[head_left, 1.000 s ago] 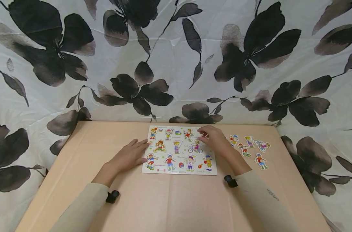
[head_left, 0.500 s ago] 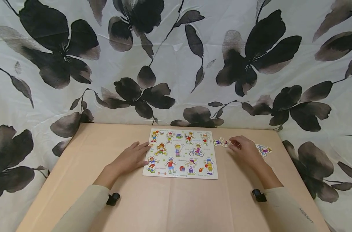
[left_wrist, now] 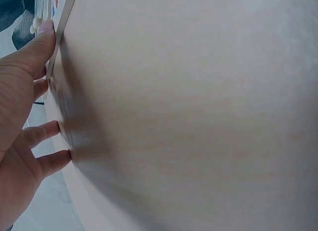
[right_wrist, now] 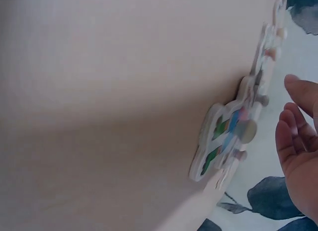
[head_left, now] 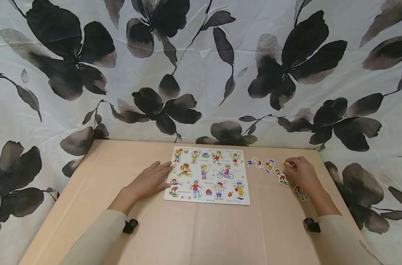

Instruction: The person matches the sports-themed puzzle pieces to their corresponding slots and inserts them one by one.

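Centre: white rectangular board (head_left: 195,173) touched by splayed left hand (head_left: 151,179); right: colourful flat figures (head_left: 269,166) overhung by right hand (head_left: 301,173), fingers parted.

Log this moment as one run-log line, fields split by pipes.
left hand: touching left edge of puzzle board | right hand: at loose pieces | loose pieces: right of puzzle board | puzzle board: flat on table

The board (head_left: 185,184) is white, figures (head_left: 219,189) multicoloured, table (head_left: 214,235) peach, cloth (head_left: 204,99) white with black flowers (head_left: 147,102).
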`<state>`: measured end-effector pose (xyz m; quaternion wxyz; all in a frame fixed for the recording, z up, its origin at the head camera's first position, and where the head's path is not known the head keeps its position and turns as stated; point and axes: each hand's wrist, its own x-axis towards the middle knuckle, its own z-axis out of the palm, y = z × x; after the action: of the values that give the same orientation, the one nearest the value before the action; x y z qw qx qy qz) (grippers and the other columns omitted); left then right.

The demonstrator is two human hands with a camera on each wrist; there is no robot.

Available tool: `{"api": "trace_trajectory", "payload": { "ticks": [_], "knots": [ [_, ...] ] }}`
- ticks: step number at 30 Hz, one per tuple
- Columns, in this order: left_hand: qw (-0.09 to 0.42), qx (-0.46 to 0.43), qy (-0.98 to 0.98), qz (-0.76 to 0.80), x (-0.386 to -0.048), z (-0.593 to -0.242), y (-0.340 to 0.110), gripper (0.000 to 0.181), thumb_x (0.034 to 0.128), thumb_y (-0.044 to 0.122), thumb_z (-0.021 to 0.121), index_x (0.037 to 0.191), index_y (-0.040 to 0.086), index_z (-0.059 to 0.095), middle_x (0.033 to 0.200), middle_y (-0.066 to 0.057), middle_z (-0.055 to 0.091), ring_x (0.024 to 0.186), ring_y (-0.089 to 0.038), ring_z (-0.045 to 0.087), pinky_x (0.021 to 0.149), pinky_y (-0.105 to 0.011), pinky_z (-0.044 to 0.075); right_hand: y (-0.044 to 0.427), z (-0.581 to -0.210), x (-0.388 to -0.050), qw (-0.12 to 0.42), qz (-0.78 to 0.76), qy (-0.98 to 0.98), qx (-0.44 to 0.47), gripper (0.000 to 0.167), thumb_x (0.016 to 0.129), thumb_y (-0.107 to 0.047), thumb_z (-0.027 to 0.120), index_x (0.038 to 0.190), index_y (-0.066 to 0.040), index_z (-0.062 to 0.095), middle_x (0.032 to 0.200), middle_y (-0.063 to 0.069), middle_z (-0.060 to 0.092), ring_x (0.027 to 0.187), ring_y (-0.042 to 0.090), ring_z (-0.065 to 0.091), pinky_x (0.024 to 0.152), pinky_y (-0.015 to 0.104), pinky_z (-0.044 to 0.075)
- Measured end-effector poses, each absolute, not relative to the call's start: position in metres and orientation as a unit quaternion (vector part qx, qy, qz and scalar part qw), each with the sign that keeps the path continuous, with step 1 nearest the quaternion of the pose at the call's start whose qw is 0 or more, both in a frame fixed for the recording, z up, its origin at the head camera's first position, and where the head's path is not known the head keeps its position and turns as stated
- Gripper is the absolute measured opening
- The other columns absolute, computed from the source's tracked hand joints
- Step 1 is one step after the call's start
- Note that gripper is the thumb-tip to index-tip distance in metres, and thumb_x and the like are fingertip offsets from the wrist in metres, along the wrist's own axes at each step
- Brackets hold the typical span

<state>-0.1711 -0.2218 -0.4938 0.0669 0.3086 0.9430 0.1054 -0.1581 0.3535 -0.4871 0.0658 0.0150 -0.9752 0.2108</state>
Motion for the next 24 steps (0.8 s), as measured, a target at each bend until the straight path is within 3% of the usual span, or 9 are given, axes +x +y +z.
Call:
{"api": "trace_trajectory", "payload": {
  "ticks": [5, 11, 17, 24],
  "knots": [
    [0.069, 0.307, 0.944, 0.098, -0.172, -0.495, -0.222, 0.073, 0.0995, 0.046, 0.065, 0.156, 0.006, 0.044, 0.165, -0.014, 0.039, 0.147, -0.053, 0.037, 0.120, -0.063, 0.036, 0.358, -0.489, -0.164, 0.036, 0.202, -0.979, 0.000, 0.033, 0.096, -0.009, 0.072, 0.124, 0.007, 0.065, 0.114, 0.028, 0.059, 0.101, 0.043, 0.062, 0.081, 0.057, 0.057],
    [0.069, 0.306, 0.944, 0.101, -0.172, -0.497, -0.222, 0.073, 0.0994, 0.047, 0.065, 0.156, 0.007, 0.045, 0.165, -0.014, 0.039, 0.147, -0.053, 0.037, 0.120, -0.062, 0.035, 0.362, -0.491, -0.170, 0.013, 0.185, -0.982, -0.024, 0.029, 0.098, -0.010, 0.069, 0.119, 0.009, 0.065, 0.106, 0.027, 0.060, 0.090, 0.038, 0.060, 0.076, 0.051, 0.055],
    [0.064, 0.309, 0.944, 0.101, -0.171, -0.494, -0.221, 0.073, 0.0996, 0.047, 0.065, 0.156, 0.005, 0.044, 0.165, -0.014, 0.039, 0.147, -0.053, 0.037, 0.120, -0.063, 0.035, 0.365, -0.494, -0.173, 0.007, 0.177, -0.984, -0.013, 0.021, 0.097, -0.008, 0.069, 0.109, 0.009, 0.068, 0.098, 0.027, 0.065, 0.085, 0.037, 0.060, 0.075, 0.052, 0.053],
    [0.065, 0.309, 0.944, 0.096, -0.170, -0.493, -0.220, 0.074, 0.0991, 0.048, 0.065, 0.155, 0.005, 0.045, 0.164, -0.015, 0.040, 0.147, -0.051, 0.037, 0.121, -0.061, 0.034, 0.365, -0.496, -0.176, 0.002, 0.175, -0.984, -0.029, 0.018, 0.098, -0.008, 0.068, 0.109, 0.008, 0.068, 0.099, 0.026, 0.064, 0.086, 0.036, 0.059, 0.075, 0.050, 0.053]
  ]
}}
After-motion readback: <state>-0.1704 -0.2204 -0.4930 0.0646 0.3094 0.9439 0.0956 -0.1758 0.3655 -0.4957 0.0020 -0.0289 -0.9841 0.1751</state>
